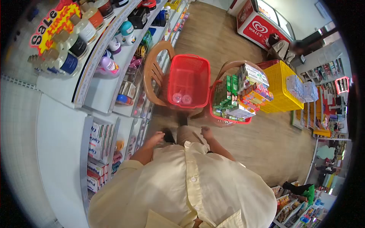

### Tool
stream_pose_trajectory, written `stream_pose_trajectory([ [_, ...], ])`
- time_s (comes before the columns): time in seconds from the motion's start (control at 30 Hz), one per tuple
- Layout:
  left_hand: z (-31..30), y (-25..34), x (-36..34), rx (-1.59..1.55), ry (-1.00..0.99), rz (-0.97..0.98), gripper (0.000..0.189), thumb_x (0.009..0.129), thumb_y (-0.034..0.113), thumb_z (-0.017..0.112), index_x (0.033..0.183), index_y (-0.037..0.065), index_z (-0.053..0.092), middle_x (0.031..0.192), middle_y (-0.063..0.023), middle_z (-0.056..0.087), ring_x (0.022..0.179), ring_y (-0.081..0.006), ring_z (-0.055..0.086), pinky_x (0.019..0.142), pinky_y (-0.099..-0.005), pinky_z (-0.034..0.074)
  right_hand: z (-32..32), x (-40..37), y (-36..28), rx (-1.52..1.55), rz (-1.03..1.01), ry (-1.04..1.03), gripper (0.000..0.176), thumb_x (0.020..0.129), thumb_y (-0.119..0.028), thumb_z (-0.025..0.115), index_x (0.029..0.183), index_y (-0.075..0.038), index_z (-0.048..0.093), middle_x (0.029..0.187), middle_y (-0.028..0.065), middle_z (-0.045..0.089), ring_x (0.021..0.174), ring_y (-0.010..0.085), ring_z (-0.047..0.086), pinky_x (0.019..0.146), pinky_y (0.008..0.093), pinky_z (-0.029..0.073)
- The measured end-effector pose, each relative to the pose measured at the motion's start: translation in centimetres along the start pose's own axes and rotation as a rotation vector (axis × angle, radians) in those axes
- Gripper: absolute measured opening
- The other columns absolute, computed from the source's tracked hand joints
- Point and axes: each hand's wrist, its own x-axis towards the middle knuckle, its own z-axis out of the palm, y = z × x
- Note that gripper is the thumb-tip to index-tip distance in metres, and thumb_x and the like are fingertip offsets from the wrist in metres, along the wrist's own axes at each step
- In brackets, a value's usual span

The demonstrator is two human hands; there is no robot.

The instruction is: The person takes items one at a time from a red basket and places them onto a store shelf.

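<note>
Bare floor lay open beyond the two chairs, with a strip to the near right. The red basket on the left chair stood open-topped, its middle free above two clear round items at the near end. Stacked boxes blocked the right basket. Shelving walled the left; the gap between baskets seemed narrow.

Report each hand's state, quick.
Left hand: nothing visible in it; open or closed, can't tell.
Right hand: curled closed, nothing visible in it.
</note>
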Motion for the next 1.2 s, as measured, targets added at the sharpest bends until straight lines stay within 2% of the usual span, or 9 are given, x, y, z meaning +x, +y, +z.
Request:
stream_pose_trajectory([
  [0.43,5.0,18.5,4.9,-0.080,-0.076,0.037,0.055,0.077,0.037,0.060,0.123,0.014,0.041,0.112,-0.0032,0.052,0.095,-0.0179,0.052,0.088,-0.0391,0.034,-0.9,10.6,-13.2,0.432,-0.062,-0.139,0.031,0.080,-0.009,0.056,0.109,0.001,0.051,0.094,0.0079,0.059,0.077,0.0134,0.057,0.068,0.0272,0.046],
  [0.63,7.2,23.8,12.0,-0.159,-0.085,0.055,0.057,0.077,0.032,0.062,0.125,0.011,0.040,0.106,-0.0034,0.055,0.094,-0.0155,0.052,0.084,-0.0304,0.037,-0.4,19.7,-12.2,0.171,-0.146,-0.126,0.033,0.079,-0.007,0.056,0.111,-0.003,0.051,0.095,0.0081,0.059,0.079,0.0141,0.056,0.069,0.0274,0.047],
  [0.77,8.5,24.9,16.7,-0.098,-0.040,0.117,0.055,0.078,0.028,0.062,0.124,0.007,0.040,0.103,-0.0049,0.056,0.092,-0.0155,0.053,0.080,-0.0275,0.040,-0.5,21.7,-13.9,0.167,0.091,-0.244,0.035,0.078,-0.007,0.057,0.112,-0.003,0.048,0.096,0.0090,0.058,0.083,0.0162,0.055,0.071,0.0287,0.047],
  [0.83,9.3,23.8,20.2,0.013,0.054,0.230,0.050,0.077,0.014,0.061,0.122,-0.001,0.042,0.109,-0.0100,0.055,0.094,-0.0182,0.054,0.080,-0.0279,0.043,0.6,24.0,-11.8,0.123,-0.091,-0.446,0.038,0.078,-0.008,0.057,0.113,-0.003,0.045,0.096,0.0107,0.058,0.085,0.0178,0.055,0.071,0.0301,0.047],
  [0.97,9.8,23.9,23.7,0.084,-0.065,0.213,0.047,0.078,0.007,0.058,0.121,-0.002,0.042,0.110,-0.0094,0.055,0.097,-0.0176,0.053,0.084,-0.0288,0.042,5.1,30.1,-1.6,0.033,-0.250,-0.408,0.039,0.077,-0.008,0.058,0.113,-0.003,0.045,0.099,0.0119,0.057,0.091,0.0196,0.054,0.076,0.0330,0.047],
  [1.03,10.8,28.4,20.9,0.168,0.073,0.146,0.041,0.077,0.002,0.056,0.117,-0.001,0.047,0.112,-0.0083,0.053,0.099,-0.0164,0.051,0.087,-0.0281,0.041,6.2,31.7,1.7,0.643,-0.195,-0.572,0.047,0.075,-0.005,0.054,0.120,-0.001,0.040,0.113,0.0114,0.051,0.102,0.0216,0.050,0.090,0.0320,0.039],
  [1.07,10.8,28.2,22.0,0.166,0.069,0.143,0.041,0.077,0.002,0.056,0.117,-0.001,0.047,0.112,-0.0083,0.053,0.099,-0.0164,0.051,0.087,-0.0281,0.041,6.0,31.6,0.0,0.640,-0.190,-0.570,0.047,0.075,-0.005,0.054,0.120,-0.001,0.040,0.113,0.0114,0.051,0.102,0.0216,0.050,0.090,0.0320,0.039],
  [1.13,11.1,26.5,24.2,0.132,0.047,0.212,0.039,0.076,0.001,0.056,0.114,0.000,0.048,0.110,-0.0080,0.054,0.099,-0.0167,0.051,0.086,-0.0278,0.041,5.4,29.1,-6.0,0.019,-0.081,-0.343,0.049,0.075,-0.008,0.056,0.120,-0.001,0.039,0.116,0.0135,0.050,0.106,0.0230,0.049,0.092,0.0324,0.038],
  [1.2,11.5,24.4,26.4,0.096,0.029,0.281,0.037,0.075,0.001,0.056,0.111,0.000,0.049,0.108,-0.0077,0.054,0.099,-0.0170,0.051,0.085,-0.0275,0.042,5.9,29.5,-7.0,-0.035,-0.047,-0.325,0.049,0.074,-0.009,0.057,0.120,-0.002,0.039,0.116,0.0144,0.050,0.107,0.0234,0.048,0.092,0.0324,0.038],
])
